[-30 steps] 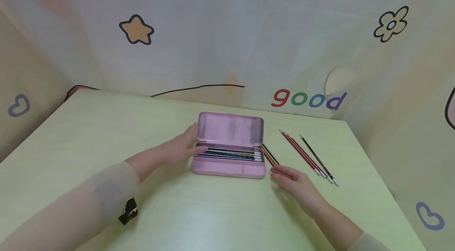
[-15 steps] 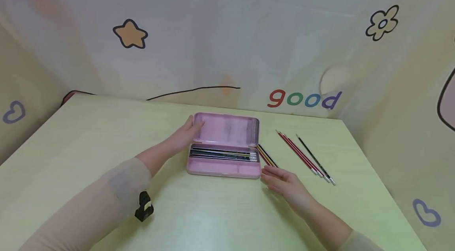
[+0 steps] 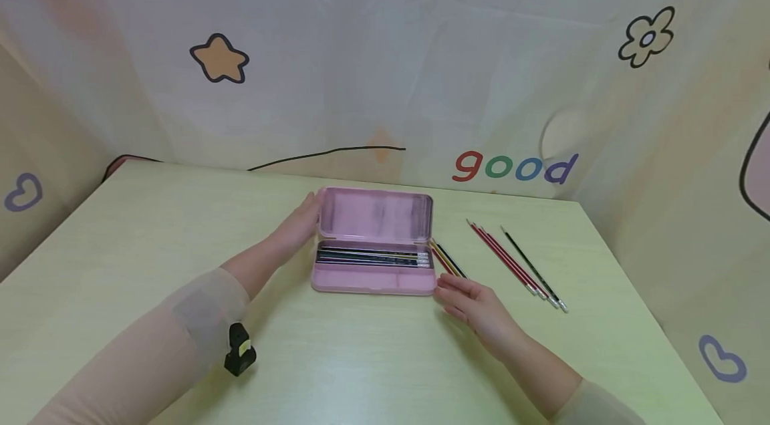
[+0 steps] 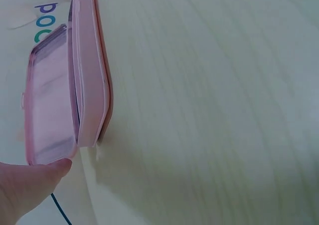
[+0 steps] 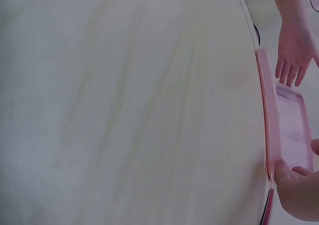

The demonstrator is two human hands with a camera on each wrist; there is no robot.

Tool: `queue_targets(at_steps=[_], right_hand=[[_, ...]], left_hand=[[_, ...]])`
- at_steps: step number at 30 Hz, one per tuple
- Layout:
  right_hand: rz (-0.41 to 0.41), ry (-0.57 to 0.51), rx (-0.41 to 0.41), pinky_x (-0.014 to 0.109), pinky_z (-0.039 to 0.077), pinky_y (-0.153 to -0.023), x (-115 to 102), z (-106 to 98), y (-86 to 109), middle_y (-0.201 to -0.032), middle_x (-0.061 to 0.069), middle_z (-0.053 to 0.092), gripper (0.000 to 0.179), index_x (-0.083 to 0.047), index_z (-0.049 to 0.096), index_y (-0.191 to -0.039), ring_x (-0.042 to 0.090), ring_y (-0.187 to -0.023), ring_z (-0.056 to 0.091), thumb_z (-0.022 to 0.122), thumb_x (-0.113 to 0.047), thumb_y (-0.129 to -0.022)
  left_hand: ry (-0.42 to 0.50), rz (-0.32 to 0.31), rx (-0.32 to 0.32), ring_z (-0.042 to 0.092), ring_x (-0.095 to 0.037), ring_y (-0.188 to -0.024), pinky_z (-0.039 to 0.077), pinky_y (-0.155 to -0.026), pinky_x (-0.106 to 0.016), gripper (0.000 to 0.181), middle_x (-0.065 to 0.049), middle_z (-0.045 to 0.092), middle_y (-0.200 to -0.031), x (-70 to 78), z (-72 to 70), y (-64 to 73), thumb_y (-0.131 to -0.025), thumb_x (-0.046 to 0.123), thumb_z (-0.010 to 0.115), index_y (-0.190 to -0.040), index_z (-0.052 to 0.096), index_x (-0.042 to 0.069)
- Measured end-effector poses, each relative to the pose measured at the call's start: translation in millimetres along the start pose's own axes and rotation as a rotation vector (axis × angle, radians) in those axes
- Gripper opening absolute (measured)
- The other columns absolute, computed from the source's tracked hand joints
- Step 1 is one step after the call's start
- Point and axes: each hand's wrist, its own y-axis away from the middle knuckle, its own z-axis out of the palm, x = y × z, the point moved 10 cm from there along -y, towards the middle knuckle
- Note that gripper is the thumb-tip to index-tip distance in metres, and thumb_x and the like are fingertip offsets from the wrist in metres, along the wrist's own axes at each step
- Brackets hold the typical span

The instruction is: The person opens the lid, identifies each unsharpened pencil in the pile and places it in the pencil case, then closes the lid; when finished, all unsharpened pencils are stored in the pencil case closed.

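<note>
A pink pencil case (image 3: 375, 281) stands on the table with its lid (image 3: 375, 214) raised at the back. Several dark pencils (image 3: 373, 256) lie side by side in its rear part. My left hand (image 3: 297, 221) is at the lid's left edge, fingers straight; in the left wrist view its thumb (image 4: 47, 177) touches the lid's rim. At the case's front right corner, the extended fingers of my right hand (image 3: 475, 308) touch the side. Beyond that hand, a few loose pencils (image 3: 448, 259) lie against the right side of the case, partly hidden.
Further right on the table (image 3: 337, 358) lie several red pencils (image 3: 505, 258) and one dark pencil (image 3: 532, 264), slanting. A printed cloth (image 3: 373, 64) hangs behind the table. A small black device (image 3: 239, 350) is by the left sleeve.
My left thumb has gone from over the pencils, across the lid's face, to its left edge. My right hand has moved left to the case corner. The case has shifted slightly left and back.
</note>
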Motion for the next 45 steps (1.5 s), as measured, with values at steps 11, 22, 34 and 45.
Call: queue_targets(at_steps=[11,22,34,45], right_hand=[[-0.006,-0.005,0.008,0.036,0.038,-0.099,-0.4,-4.0,2.5,-0.140,0.025,0.039,0.050,0.011,0.036,-0.136,0.031,-0.123,0.046,0.053,-0.010,-0.094],[0.035,-0.111,0.025,0.035,0.041,-0.096,8.0,-15.6,4.8,-0.140,0.028,0.037,0.057,0.008,0.022,-0.141,0.033,-0.124,0.044,0.035,-0.031,-0.102],[-0.163,0.609,-0.105,0.057,0.018,-0.106,-26.2,15.2,9.9,-0.153,0.019,0.014,0.058,-0.002,0.037,-0.141,0.039,-0.138,0.012,0.054,-0.033,-0.095],[-0.244,0.988,-0.218,0.058,0.014,-0.106,-23.7,35.4,13.5,-0.151,0.024,0.009,0.070,-0.001,0.032,-0.144,0.039,-0.139,0.003,0.062,-0.033,-0.089]], left_hand=[[0.025,0.051,-0.095,0.034,-0.035,-0.132,0.013,-0.108,-0.054,0.074,-0.015,0.027,-0.150,-0.3,-1.3,8.8,-0.096,0.059,0.017,-0.147,0.026,0.006],[-0.438,0.166,-0.290,0.017,-0.036,-0.138,0.013,-0.109,-0.053,0.065,-0.013,0.031,-0.148,3.6,46.1,41.4,-0.097,0.054,0.032,-0.143,0.037,0.008],[-1.013,0.314,-0.344,0.012,-0.036,-0.139,0.018,-0.106,-0.058,0.059,-0.007,0.016,-0.155,2.8,71.5,57.7,-0.097,0.044,0.042,-0.149,0.025,0.020],[-1.136,0.326,-0.356,0.009,-0.033,-0.140,0.020,-0.107,-0.054,0.060,-0.004,0.010,-0.156,-2.9,75.0,58.2,-0.097,0.045,0.040,-0.150,0.020,0.024]])
